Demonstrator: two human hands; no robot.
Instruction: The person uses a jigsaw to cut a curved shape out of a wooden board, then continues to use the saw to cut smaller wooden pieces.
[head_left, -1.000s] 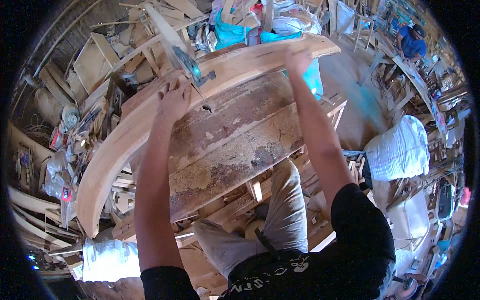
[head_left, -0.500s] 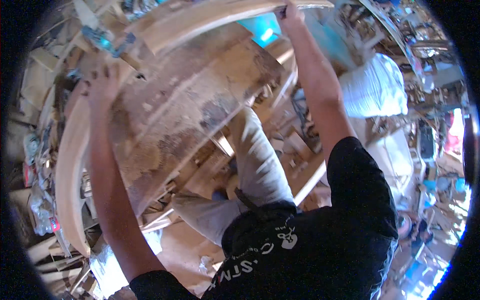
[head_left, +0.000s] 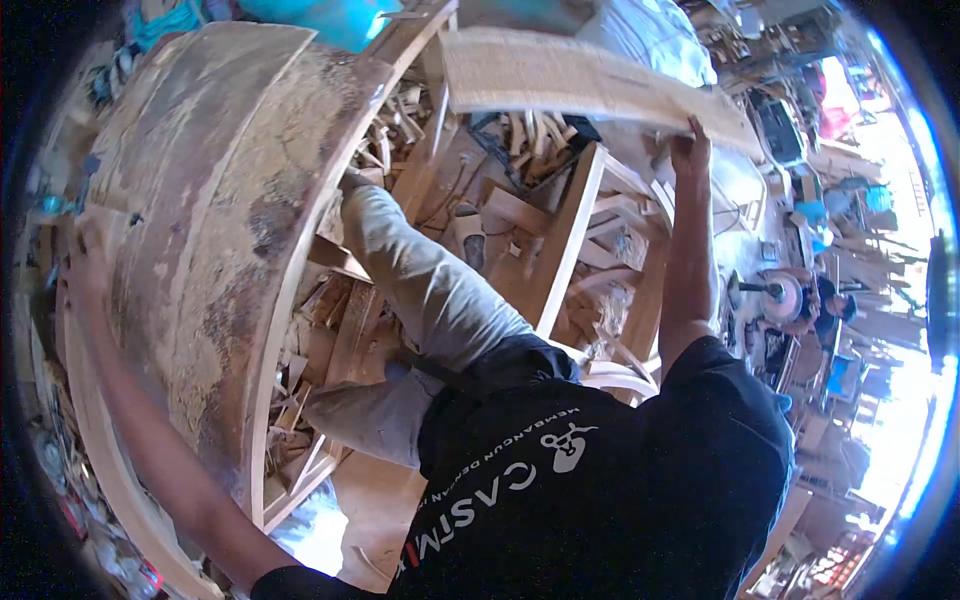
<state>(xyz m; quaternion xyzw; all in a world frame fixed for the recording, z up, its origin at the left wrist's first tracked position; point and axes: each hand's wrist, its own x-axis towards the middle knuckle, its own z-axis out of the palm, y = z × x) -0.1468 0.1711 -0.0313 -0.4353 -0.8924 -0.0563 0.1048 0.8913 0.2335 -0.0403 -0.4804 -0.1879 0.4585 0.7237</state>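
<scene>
Long curved wooden plank (head_left: 590, 85) held up over the worn tabletop (head_left: 220, 230), long axis arcing from far right round the top to lower left. Right hand (head_left: 690, 150) grip clenched on its right end. Left hand (head_left: 85, 265) at the left stretch; grip blurred, cannot tell.

Long curved wooden plank (head_left: 590, 80): pale, rough-sawn, lightly dusted w/ sawdust. It arcs across the view. One broad flat stretch runs along the top from centre to the upper right. The other end bends down the left rim as a narrow pale edge. Held off the table, tilted. Right hand (head_left: 690, 150) grips its upper-right end from below; left hand (head_left: 85, 265) holds it at the left edge, partly blurred.
</scene>
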